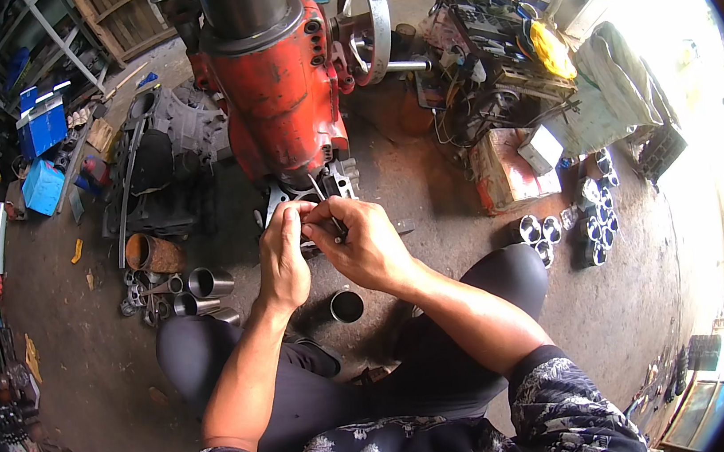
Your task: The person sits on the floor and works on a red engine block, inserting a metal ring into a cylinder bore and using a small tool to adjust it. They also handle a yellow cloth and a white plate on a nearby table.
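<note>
My left hand (283, 257) and my right hand (366, 242) are close together in front of a red machine (280, 92) with a thick dark metal column. From my right hand a thin metal rod (317, 188) sticks up toward the machine's lower end; its kind cannot be told. The fingers of my left hand are closed in a pinch beside it, and whatever lies between them is hidden. Behind my hands, under the machine, part of a silver metal block (339, 180) shows. A metal cylinder sleeve (347, 306) stands on the floor between my legs.
More sleeves (209, 283) and a rusty cylinder (153, 253) are at left, by a grey engine casing (181, 126). Several pistons (595, 222) stand at right, near a worn carton (512, 171). A cluttered tool bench (493, 41) and a handwheel (366, 27) are beyond.
</note>
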### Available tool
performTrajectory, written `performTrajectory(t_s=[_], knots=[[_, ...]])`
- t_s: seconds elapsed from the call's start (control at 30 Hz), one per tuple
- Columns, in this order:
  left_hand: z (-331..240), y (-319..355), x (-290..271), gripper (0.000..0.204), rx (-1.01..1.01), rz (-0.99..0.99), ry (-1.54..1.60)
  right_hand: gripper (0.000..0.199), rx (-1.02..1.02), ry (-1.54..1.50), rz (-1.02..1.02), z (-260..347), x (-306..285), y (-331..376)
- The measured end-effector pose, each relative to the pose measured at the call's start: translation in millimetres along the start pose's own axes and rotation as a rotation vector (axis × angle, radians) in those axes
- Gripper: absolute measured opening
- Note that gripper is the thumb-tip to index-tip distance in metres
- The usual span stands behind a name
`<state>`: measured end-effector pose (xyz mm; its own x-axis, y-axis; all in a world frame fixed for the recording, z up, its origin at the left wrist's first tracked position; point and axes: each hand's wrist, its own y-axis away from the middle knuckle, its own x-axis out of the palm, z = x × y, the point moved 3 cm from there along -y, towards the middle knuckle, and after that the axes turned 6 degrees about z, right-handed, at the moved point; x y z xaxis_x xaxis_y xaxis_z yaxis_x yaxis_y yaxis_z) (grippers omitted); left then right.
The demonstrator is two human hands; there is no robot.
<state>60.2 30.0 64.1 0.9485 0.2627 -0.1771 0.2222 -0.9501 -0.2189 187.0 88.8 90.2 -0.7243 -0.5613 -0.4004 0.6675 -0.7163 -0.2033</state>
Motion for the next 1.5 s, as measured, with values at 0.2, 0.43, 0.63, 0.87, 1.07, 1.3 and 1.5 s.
performTrajectory(t_s=[0.2, 0.43, 0.63, 0.87, 1.07, 1.3, 1.5], knots=[[4.8, 2.1, -6.5, 0.038, -0.071, 0.034, -0.012, 0.016, 0.063, -0.016, 0.015, 0.3, -2.3, -1.4], [4.4, -1.0, -7.3, 0.019, -0.121, 0.109, 0.235, 0.018, 0.198, -0.139, 0.008, -1.5, -14.2, -5.1], [1.8, -1.0, -8.7, 0.019, -0.131, 0.157, 0.185, 0.018, 0.187, -0.090, 0.035, 0.9, -20.8, -5.8], [5.0, -0.3, -6.6, 0.023, -0.171, 0.066, 0.406, 0.017, 0.223, -0.318, 0.053, -8.5, -14.7, -7.9], [14.4, -5.7, -22.0, 0.050, -0.262, -0.038, 0.490, 0.023, 0.232, -0.501, -0.007, 2.1, -9.2, 0.6], [18.8, -7.6, -28.6, 0.046, -0.404, -0.129, 0.758, 0.024, 0.166, -0.310, 0.118, 11.0, -3.2, 3.6], [18.0, -8.2, -27.2, 0.043, -0.429, -0.106, 0.767, 0.019, -0.023, -0.097, 0.137, 10.9, -0.4, 6.3]])
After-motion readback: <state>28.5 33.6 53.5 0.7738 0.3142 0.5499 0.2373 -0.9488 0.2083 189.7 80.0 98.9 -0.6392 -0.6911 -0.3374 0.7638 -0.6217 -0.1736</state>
